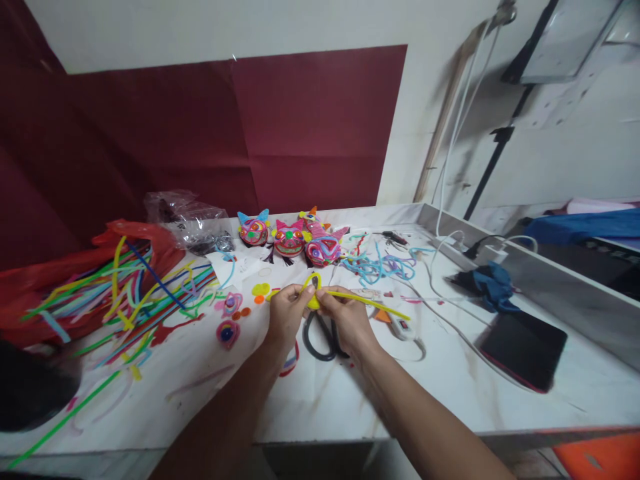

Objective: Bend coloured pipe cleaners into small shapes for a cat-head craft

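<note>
A yellow pipe cleaner [370, 302] is pinched between my two hands over the middle of the table, bent into a small loop at the top. My left hand [291, 308] closes on it at the loop's left side. On the right side, my right hand [349, 319] grips it, and one long end sticks out past the fingers to the right. Black-handled scissors [320, 341] lie on the table beneath my hands, their blades partly hidden. Just left of my hands are yellow felt-like discs [261, 289] and a pink eye-shaped piece [227, 333].
Several colourful animal-faced ornaments [289, 239] stand at the back. Pipe cleaners [145, 287] spill from a red plastic bag [165, 243] at left. Light-blue strands [383, 265] lie behind my right hand. A black tablet-like device [524, 348], cables and a glue gun [403, 327] are to the right.
</note>
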A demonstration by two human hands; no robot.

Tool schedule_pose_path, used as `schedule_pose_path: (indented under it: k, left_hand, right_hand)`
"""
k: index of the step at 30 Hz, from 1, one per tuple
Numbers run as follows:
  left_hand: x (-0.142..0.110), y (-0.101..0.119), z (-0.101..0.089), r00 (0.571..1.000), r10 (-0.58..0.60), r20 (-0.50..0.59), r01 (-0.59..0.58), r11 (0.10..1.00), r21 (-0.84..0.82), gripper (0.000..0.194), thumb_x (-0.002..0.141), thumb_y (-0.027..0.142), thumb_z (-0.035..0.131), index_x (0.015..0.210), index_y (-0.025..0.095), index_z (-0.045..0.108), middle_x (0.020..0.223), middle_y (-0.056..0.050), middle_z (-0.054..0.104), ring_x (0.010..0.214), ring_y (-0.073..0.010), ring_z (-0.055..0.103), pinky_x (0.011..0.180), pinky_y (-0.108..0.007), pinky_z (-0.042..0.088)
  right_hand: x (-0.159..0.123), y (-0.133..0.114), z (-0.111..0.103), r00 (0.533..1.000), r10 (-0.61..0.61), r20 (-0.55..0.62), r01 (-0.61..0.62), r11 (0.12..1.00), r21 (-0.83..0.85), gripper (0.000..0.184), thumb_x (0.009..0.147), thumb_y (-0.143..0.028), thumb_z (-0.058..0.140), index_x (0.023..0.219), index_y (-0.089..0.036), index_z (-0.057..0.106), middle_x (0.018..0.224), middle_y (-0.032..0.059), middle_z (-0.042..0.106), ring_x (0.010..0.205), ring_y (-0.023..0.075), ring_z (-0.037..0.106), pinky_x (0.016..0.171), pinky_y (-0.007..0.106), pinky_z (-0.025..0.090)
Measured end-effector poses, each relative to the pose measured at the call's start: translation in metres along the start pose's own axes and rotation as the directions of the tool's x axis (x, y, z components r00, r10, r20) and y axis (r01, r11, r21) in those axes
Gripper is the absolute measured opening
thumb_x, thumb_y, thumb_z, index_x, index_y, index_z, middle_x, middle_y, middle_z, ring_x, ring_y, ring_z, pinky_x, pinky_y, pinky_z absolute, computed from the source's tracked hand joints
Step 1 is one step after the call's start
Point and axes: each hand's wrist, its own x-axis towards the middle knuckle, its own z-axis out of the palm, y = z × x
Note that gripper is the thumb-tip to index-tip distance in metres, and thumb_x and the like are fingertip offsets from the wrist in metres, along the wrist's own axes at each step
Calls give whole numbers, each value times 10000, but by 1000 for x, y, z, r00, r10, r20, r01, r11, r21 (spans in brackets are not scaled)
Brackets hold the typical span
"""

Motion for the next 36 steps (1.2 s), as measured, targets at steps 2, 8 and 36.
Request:
schedule_pose_path:
  k: [2, 8, 36]
  left_hand:
    - [-1, 1, 1, 1000, -8, -7, 8, 1000, -28, 353, 644, 465, 785, 620, 144, 640, 499, 24, 573, 423, -60, 450, 431, -190, 329]
    - [-6, 10, 4, 983, -149, 111, 169, 966, -197, 417, 584, 504, 823, 659, 124, 670, 584, -7, 613, 497, -83, 520, 452, -197, 375]
    - [-6, 11, 1, 987, 53, 151, -38, 995, -97, 380, 699, 500, 739, 629, 157, 592, 550, 26, 541, 524, -87, 461, 525, -218, 362]
  right_hand:
    - [0, -1, 1, 1000, 14, 1, -14, 999, 35, 243, 563, -346, 829, 672, -176, 693, 584, -17, 647, 530, 114, 543, 563, 263, 447]
    - [2, 2, -2, 999, -5, 33, 2, 997, 77, 260, 567, -339, 834, 707, -175, 690, 574, -22, 637, 504, 110, 531, 567, 275, 458]
    - [1, -4, -2, 999, -8, 48, 2, 994, 106, 338, 521, -388, 893, 639, -176, 657, 565, -26, 640, 502, 94, 528, 551, 250, 435]
